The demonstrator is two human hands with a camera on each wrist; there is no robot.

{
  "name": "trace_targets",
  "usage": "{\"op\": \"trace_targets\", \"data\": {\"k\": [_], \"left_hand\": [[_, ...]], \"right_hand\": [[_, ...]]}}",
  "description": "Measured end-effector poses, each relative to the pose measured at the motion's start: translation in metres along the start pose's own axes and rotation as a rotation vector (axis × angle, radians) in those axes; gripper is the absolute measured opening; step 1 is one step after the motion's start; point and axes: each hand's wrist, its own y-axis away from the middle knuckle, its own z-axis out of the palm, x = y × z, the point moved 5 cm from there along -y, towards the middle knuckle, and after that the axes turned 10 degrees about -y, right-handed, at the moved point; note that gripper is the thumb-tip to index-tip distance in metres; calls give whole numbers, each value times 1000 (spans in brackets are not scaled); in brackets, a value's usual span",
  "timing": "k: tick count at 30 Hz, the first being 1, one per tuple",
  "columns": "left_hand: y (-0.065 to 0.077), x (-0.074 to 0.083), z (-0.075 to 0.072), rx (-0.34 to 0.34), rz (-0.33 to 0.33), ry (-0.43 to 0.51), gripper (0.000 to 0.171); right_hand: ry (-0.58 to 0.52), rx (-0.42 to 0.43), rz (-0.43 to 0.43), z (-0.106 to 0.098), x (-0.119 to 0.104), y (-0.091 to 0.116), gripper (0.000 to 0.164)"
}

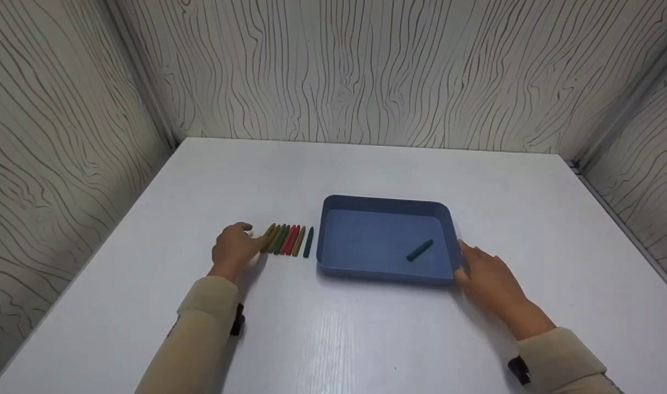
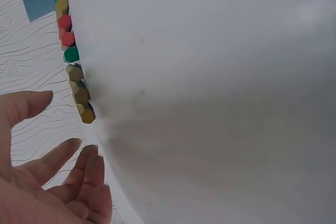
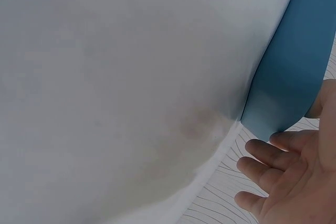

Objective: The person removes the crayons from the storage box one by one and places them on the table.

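Note:
Several crayons (image 1: 284, 239) in yellow, green and red lie side by side on the white table, left of a blue tray (image 1: 366, 276). Their hexagonal ends (image 2: 66, 39) face the left wrist camera. My left hand (image 1: 235, 249) is at the yellow end of the row, thumb close to the outermost crayon, fingers spread apart and nothing between them. One dark green crayon (image 1: 420, 250) rests inside the tray. At the tray's right front corner, my right hand (image 1: 489, 279) holds the wall between thumb and index finger; the other fingers (image 3: 257, 171) stay loose outside it.
A white table (image 1: 344, 334) carries everything. Patterned panels (image 1: 344, 71) rise behind it and on both sides. One dark green crayon (image 1: 308, 242) lies slightly apart from the row, close to the tray's left wall.

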Motion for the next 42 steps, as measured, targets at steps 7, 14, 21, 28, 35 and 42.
{"op": "trace_targets", "data": {"k": [7, 14, 21, 28, 35, 42], "left_hand": [[0, 6, -3, 27, -4, -26, 82], [-2, 13, -5, 50, 23, -61, 92], [-4, 26, -8, 66, 28, -109, 95], [-3, 48, -7, 92, 62, -121, 95], [1, 77, 2, 115, 125, -90, 94], [8, 113, 15, 135, 199, -67, 92]], "right_hand": [[-10, 1, -1, 0, 1, 1, 56], [-5, -3, -26, -1, 0, 2, 55], [-9, -2, -23, -1, 0, 1, 56], [-5, 3, -18, -1, 0, 1, 55], [1, 15, -29, -2, -2, 1, 55], [1, 15, -28, -2, 0, 2, 55]]}}
